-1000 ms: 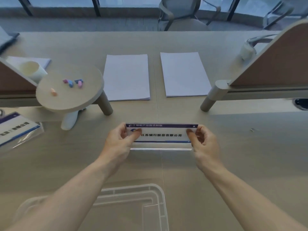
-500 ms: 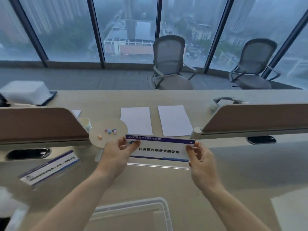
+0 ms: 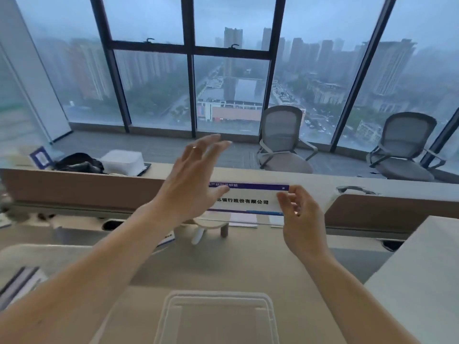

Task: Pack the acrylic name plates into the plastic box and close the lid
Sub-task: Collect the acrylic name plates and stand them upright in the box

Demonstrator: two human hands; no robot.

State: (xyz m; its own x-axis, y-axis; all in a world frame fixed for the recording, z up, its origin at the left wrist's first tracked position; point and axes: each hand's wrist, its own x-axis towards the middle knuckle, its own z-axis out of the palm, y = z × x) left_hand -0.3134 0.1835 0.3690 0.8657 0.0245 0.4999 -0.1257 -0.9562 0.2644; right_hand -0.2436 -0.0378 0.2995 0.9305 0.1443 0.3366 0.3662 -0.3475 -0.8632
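An acrylic name plate (image 3: 250, 198) with a purple top band and black printed characters is held up in the air above the desk. My right hand (image 3: 299, 217) pinches its right end between thumb and fingers. My left hand (image 3: 191, 184) is in front of the plate's left end with its fingers spread and straight; only the thumb seems to touch the plate. A clear plastic box (image 3: 216, 316) sits on the desk at the bottom centre, below both forearms. Another name plate (image 3: 18, 279) lies blurred at the left edge.
Brown desk dividers (image 3: 392, 213) run across the desk behind the plate. A small round stand (image 3: 211, 224) sits below the plate. A white surface (image 3: 419, 269) juts in at the right. Two mesh chairs (image 3: 283, 140) stand by the windows.
The view has tilted up from the desk to the windows. The plate has risen with my hands. My left hand has let go of its end and spread its fingers.
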